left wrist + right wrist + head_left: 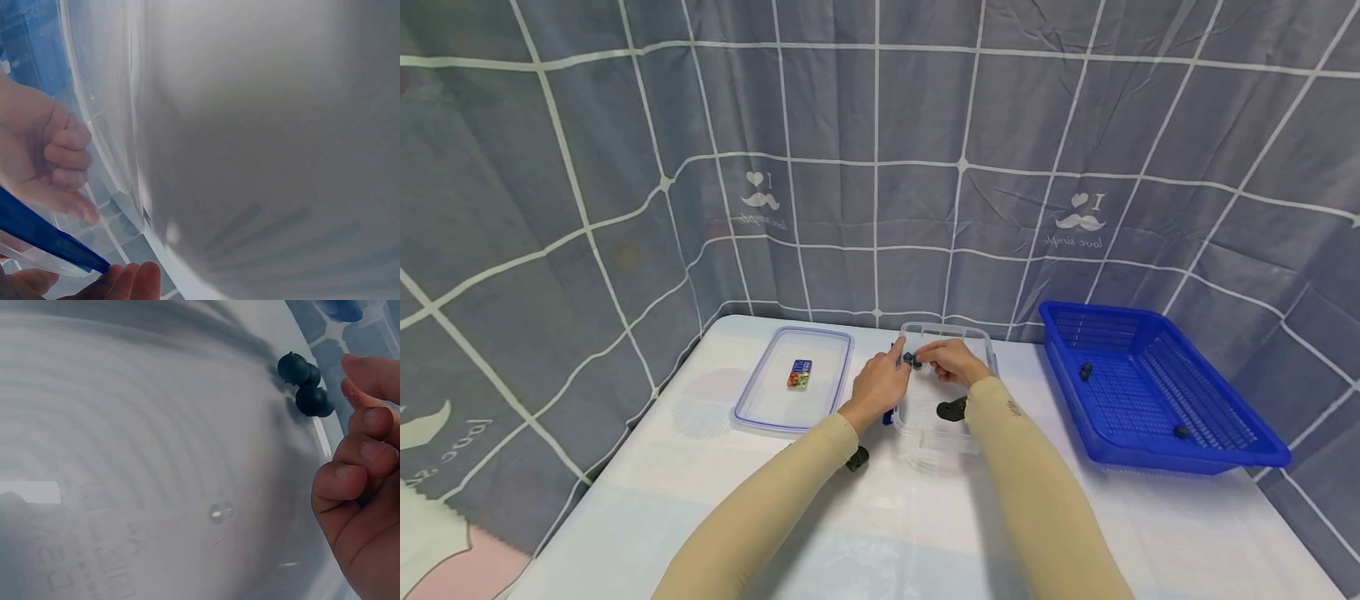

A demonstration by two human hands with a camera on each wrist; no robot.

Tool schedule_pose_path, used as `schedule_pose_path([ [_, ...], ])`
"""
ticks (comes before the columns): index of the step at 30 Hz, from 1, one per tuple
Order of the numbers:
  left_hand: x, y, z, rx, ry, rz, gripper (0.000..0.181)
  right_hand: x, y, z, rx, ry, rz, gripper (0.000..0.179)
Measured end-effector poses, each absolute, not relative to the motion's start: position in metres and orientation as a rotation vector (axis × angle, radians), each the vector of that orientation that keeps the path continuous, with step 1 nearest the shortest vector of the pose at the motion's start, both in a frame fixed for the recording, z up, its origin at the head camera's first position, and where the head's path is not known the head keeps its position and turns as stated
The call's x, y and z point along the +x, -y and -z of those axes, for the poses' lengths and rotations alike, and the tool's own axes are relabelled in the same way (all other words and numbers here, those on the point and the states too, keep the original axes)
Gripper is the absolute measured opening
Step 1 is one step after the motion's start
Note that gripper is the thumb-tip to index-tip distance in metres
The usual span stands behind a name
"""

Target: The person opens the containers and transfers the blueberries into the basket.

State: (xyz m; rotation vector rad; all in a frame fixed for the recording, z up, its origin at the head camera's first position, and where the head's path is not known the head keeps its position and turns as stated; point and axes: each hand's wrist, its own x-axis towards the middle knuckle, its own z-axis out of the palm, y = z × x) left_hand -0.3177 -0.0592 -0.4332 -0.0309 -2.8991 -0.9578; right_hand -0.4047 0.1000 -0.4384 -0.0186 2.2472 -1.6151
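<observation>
A clear plastic box (928, 408) lies in front of me, with a blue side latch (47, 230) on its left. My left hand (880, 382) is at the left rim, its fingers by the latch tip; part of it shows through the plastic. My right hand (359, 469) reaches in from the other side, its last fingers curled. Its thumb and forefinger tips are right beside a cluster of small dark blue-green balls (306, 387) with tiny nubs. Whether they pinch a ball is hard to see. Through the wall, the left wrist view also shows my right hand (47, 150).
Left of the box lies a clear lid (763, 402) with a blue seal and a colourful label (800, 374). To the right stands a blue plastic basket (1120, 450) holding small dark objects (1086, 371). A grey grid-patterned curtain (917, 208) hangs behind the table.
</observation>
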Motion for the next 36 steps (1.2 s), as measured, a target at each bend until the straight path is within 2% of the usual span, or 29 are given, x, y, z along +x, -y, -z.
schedule_pose_path([
  [13,-0.319,0.059,0.436,-0.051,2.878,0.975,0.056,-0.407,-0.102,0.458,0.148,-2.297,1.646,0.033],
  [36,-0.319,0.059,0.434,-0.032,2.877,0.977,0.056,-0.410,-0.094,0.464,0.141,-2.396,1.580,0.034],
])
